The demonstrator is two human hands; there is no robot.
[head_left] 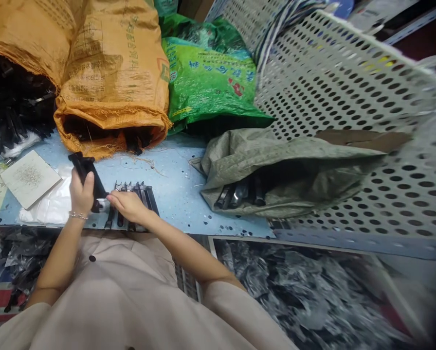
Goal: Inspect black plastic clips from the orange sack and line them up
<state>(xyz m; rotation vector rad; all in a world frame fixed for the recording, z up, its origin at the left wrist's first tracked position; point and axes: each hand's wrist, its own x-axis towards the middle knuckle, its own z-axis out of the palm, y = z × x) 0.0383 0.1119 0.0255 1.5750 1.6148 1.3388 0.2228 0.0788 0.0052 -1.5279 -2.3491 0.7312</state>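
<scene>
My left hand is wrapped round black plastic parts, held at a slant above the blue tabletop. The fingers of my right hand are pressed together at the lower right end of these parts; whether they grip an edge is too small to tell. Several long black parts lie side by side on the table, partly hidden beneath my right hand. Left of my left hand, a white square plate rests partly on white plastic bags.
Orange sacks, a green sack and an open grey-green sack holding black parts stand around the table. A perforated white crate is at the right. Clear plastic bags fill a space below the table edge.
</scene>
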